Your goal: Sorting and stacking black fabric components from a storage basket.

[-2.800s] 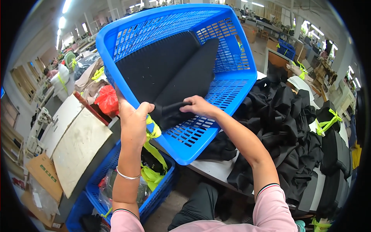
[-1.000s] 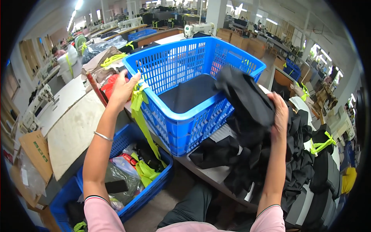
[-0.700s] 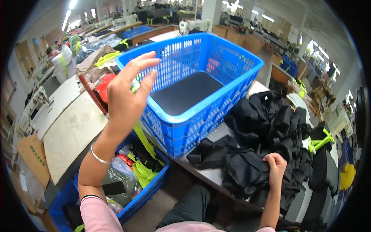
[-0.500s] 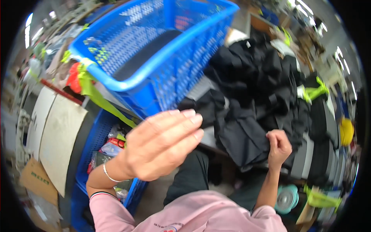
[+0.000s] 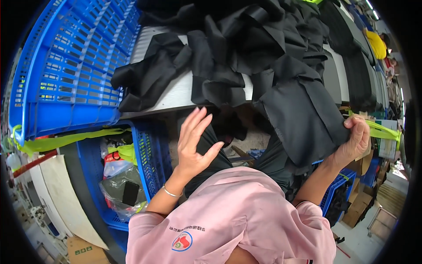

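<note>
Pinching the right edge of a flat black cloth piece (image 5: pixel 303 119) between the thumb and bent fingers of the bare right hand (image 5: pixel 355 137), perhaps to keep it pulled smooth. Spreading the fingers of the bare left hand (image 5: pixel 193 147) loosely in the air, with nothing in them, left of the cloth and apart from it. Find the held cloth above the right side of the lap, with its far end against a crumpled heap of black cloth (image 5: pixel 259 42) on a flat pale grey table (image 5: pixel 171 94).

To the far left, see a big blue plastic basket (image 5: pixel 72 83) with slots in its side; cannot tell the contents from here. Along its near end, see a long bright yellow-green cloth strip (image 5: pixel 72 139), maybe for pulling.

Nearer, left of the left hand, look into a lower blue plastic basket (image 5: pixel 152 160): in it, a crinkly see-through plastic bag (image 5: pixel 115 187), with a flat black phone-like block (image 5: pixel 130 193) on top, likely for easy reach
</note>
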### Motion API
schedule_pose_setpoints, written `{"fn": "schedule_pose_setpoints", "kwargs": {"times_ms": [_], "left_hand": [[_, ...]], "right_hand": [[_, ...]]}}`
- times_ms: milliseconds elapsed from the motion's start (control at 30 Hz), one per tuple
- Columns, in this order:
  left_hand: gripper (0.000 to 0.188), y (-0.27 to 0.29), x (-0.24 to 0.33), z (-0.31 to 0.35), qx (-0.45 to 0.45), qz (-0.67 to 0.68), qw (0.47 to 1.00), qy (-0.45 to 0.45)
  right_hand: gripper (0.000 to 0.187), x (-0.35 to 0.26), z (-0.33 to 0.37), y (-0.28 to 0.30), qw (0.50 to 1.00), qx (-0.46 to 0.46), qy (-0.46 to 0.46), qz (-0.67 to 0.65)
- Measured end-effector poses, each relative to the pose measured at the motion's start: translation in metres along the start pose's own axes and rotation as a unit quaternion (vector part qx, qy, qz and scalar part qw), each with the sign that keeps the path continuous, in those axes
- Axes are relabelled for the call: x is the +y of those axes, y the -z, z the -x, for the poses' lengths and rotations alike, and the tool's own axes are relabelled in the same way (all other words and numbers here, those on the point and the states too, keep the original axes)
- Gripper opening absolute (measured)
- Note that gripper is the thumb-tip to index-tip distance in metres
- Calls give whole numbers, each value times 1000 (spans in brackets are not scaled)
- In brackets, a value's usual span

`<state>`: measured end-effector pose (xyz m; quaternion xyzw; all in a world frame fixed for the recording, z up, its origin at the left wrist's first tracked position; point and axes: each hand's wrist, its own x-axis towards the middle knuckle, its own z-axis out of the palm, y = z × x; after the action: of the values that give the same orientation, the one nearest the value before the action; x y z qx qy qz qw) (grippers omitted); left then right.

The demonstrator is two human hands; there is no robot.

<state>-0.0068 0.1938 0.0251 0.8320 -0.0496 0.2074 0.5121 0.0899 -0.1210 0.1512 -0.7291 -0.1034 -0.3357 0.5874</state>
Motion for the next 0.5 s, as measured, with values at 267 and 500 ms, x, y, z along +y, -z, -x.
{"fn": "schedule_pose_setpoints", "kwargs": {"times_ms": [267, 500], "left_hand": [[60, -65, 22, -99, -85, -173, 949, -250], [53, -96, -107, -170, -105, -327, 929, -141]], "right_hand": [[20, 13, 16, 63, 991, 87, -83, -53], [17, 15, 42, 112, 989, 82, -114, 51]]}}
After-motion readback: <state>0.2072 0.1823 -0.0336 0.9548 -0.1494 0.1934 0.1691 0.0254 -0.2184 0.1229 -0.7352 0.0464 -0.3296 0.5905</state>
